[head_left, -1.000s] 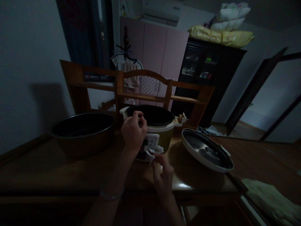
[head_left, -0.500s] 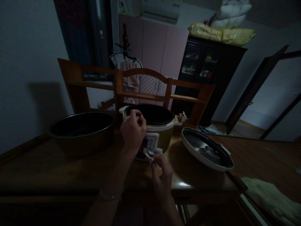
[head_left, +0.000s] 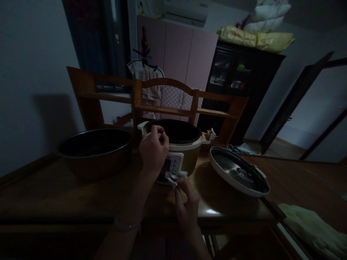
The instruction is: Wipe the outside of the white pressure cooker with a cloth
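Observation:
A green electric cooker (head_left: 191,162) with a white rim and a control panel stands on the wooden table, its dark inside uncovered. My left hand (head_left: 154,150) is raised in front of the cooker's near rim with thumb and fingers curled together; what lies between them, if anything, is hidden. Lower down, my right hand (head_left: 187,202) pinches a crumpled white tissue (head_left: 177,176) between thumb and fingers, against or just before the lower edge of the panel. The dark inner pot (head_left: 94,162) sits to the left. On the right the lid (head_left: 238,171) lies tilted, its metal underside up.
The wooden table (head_left: 127,198) has a raised shelf frame (head_left: 168,83) along its back. Some small brown and white item (head_left: 210,134) is by the cooker's right handle. A pale cloth (head_left: 311,227) lies at the lower right, beyond the table's edge.

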A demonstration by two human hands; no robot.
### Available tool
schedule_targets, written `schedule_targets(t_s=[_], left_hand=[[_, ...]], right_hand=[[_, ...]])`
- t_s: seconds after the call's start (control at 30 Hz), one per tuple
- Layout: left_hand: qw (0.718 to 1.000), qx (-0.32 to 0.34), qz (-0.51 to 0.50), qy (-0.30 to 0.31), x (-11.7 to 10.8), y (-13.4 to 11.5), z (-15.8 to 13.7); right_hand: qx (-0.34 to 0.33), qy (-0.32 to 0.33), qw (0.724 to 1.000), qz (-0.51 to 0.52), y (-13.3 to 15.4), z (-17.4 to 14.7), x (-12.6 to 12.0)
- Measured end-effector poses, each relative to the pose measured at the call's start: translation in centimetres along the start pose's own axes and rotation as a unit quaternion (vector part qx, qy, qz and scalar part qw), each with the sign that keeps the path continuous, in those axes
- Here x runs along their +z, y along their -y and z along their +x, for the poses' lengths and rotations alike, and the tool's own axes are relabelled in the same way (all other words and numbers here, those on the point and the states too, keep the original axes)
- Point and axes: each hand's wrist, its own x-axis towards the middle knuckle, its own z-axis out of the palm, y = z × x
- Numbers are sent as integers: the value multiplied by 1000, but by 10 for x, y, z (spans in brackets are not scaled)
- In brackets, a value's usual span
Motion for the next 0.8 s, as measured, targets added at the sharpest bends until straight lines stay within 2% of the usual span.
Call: schedule_targets(t_s=[0.8], left_hand=[[1000,-5,-5,9,-1,0,1]], right_hand=[[-12,-2,1000,-8,-3,-4,1]])
